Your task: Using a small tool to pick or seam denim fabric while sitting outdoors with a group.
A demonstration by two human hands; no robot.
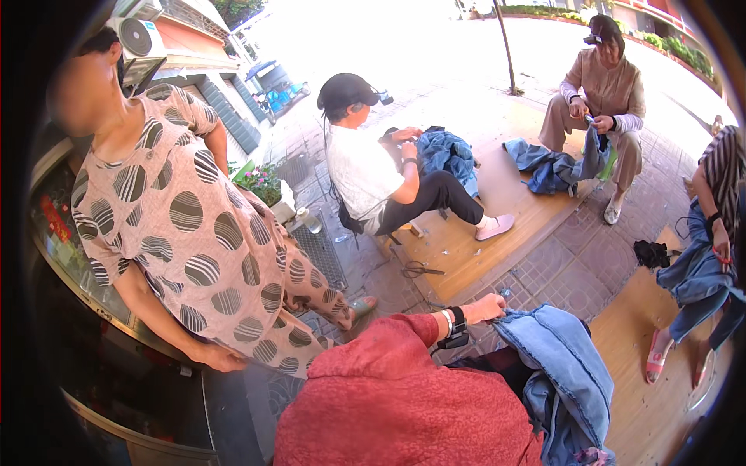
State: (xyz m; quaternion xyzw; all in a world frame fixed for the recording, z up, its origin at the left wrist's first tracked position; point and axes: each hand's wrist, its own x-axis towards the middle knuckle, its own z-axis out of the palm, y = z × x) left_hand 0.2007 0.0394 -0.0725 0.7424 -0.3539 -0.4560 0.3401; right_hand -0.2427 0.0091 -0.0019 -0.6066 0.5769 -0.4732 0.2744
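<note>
My left hand (487,308) comes out of a red sleeve (404,388) and is closed, pinching the edge of a pair of blue jeans (556,357). From there the faded denim drapes over my lap, with a thick seam running down it. Around my left wrist sit a pale band and a black strapped device (455,330). My right hand is not in view. At the bottom edge, beside the denim, a small pinkish patch (594,457) shows, too little of it to name.
A standing person in a dotted outfit (186,225) is close on my left. Ahead, two seated people (365,155) (602,85) handle jeans around a wooden board (474,256). Another person (723,186) at right holds jeans and red-handled scissors (724,262). Black cloth (653,254) lies nearby.
</note>
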